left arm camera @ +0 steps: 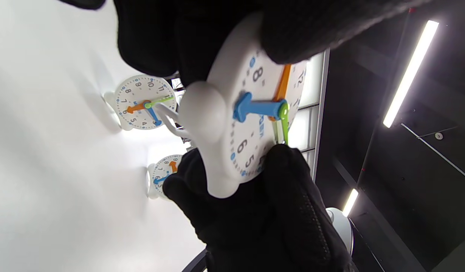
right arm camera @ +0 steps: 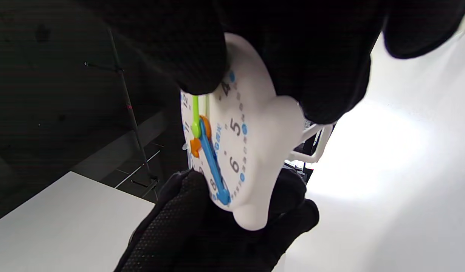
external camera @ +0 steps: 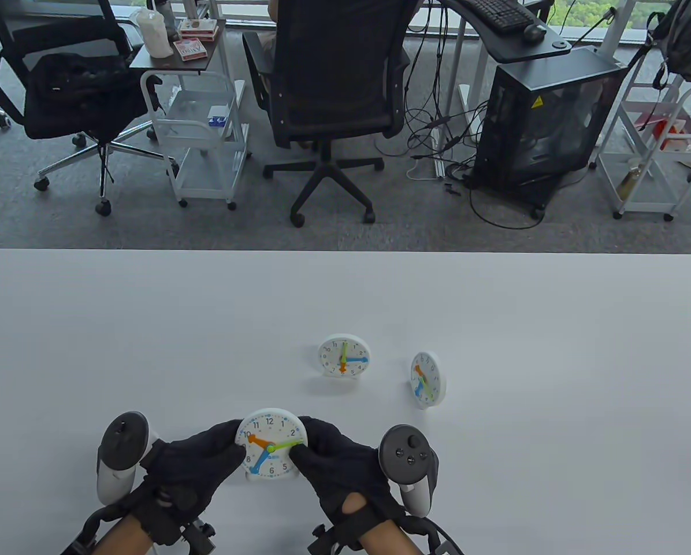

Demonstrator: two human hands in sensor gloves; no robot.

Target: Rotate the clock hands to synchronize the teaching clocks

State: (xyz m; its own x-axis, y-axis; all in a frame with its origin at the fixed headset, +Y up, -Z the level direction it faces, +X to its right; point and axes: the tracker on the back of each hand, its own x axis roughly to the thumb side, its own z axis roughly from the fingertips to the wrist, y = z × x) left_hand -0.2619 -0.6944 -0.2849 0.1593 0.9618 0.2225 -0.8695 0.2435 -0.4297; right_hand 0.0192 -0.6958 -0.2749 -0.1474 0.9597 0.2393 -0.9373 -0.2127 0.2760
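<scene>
Near clock (external camera: pixel 271 445) held off the table edge-on by both hands — left hand (external camera: pixel 192 462) grips the 9 side, right hand (external camera: pixel 337 462) pinches the green hand (external camera: pixel 288 444) tip near 3 (right is nearer). Two reference clocks (external camera: pixel 344 356) stand beyond, right of centre.

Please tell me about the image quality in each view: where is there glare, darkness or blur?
Table view: even light, sharp; the held clock and both hands are clear. Left wrist view: tilted, ceiling lamps glare, the table is washed out white, the left hand is a dark shape. Right wrist view: strong glare on the table at right, dark left side, the gloves lack detail.
</scene>
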